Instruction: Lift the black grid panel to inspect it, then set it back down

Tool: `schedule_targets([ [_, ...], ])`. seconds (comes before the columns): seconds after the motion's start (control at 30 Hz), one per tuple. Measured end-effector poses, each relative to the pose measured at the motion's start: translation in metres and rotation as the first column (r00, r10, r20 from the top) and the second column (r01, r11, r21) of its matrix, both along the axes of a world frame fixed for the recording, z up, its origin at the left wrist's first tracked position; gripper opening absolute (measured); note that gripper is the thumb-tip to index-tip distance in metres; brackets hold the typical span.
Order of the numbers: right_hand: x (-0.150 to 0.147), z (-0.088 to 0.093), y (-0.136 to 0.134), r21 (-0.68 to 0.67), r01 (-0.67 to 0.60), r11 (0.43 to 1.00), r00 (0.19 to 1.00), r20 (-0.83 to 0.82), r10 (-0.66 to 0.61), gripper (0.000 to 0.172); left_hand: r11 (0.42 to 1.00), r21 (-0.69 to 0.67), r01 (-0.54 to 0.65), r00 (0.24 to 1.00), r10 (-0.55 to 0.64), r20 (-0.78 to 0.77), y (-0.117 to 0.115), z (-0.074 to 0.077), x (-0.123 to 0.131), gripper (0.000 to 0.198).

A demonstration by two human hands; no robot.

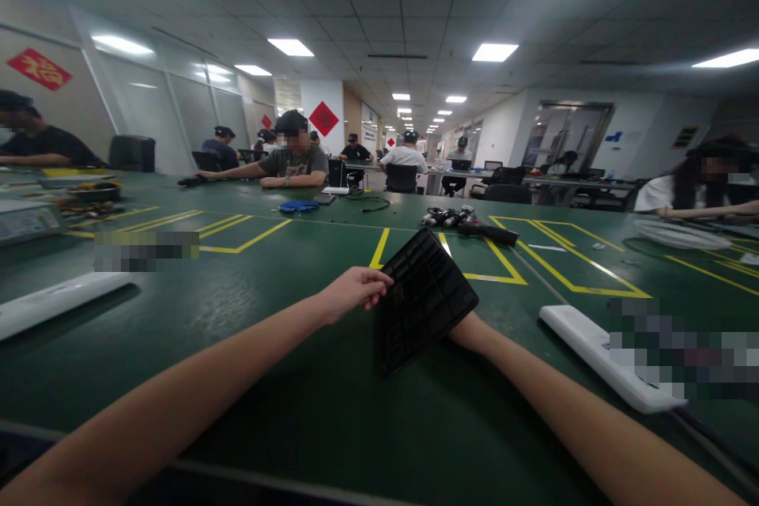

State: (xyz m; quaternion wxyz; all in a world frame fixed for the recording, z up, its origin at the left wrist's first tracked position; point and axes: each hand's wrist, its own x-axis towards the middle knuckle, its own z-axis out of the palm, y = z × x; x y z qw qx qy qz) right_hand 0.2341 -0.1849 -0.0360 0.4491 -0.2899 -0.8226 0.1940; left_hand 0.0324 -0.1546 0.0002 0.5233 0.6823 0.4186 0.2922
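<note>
A black tray point(424, 296) with a grid of compartments is held up and tilted above the green table point(249, 379). My right hand point(468, 330) supports it from behind at the lower right; its fingers are hidden by the tray. At the tray's left edge is my left hand point(361, 287), its fingers bent and pressed together. Whether those fingers grip the edge or something small is too unclear to tell.
White power strips lie at the right point(610, 360) and left point(65, 300). Beyond the tray are black tools point(451, 217), a blue item point(300, 206) and yellow tape lines. A person point(296, 158) sits across the table; others sit around the room.
</note>
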Motion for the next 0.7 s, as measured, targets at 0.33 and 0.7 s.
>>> schedule_targets([
  [0.33, 0.002, -0.019, 0.014, 0.034, 0.052, 0.998, 0.997, -0.059, -0.05, 0.039, 0.686, 0.681, 0.256, 0.849, 0.177, -0.498, -0.007, -0.003, 0.006, 0.014],
  [0.7, 0.005, -0.021, 0.014, 0.132, 0.063, 0.989, 0.998, -0.012, -0.062, 0.041, 0.564, 0.725, 0.395, 0.825, 0.129, -0.55, -0.007, -0.005, 0.004, 0.018],
])
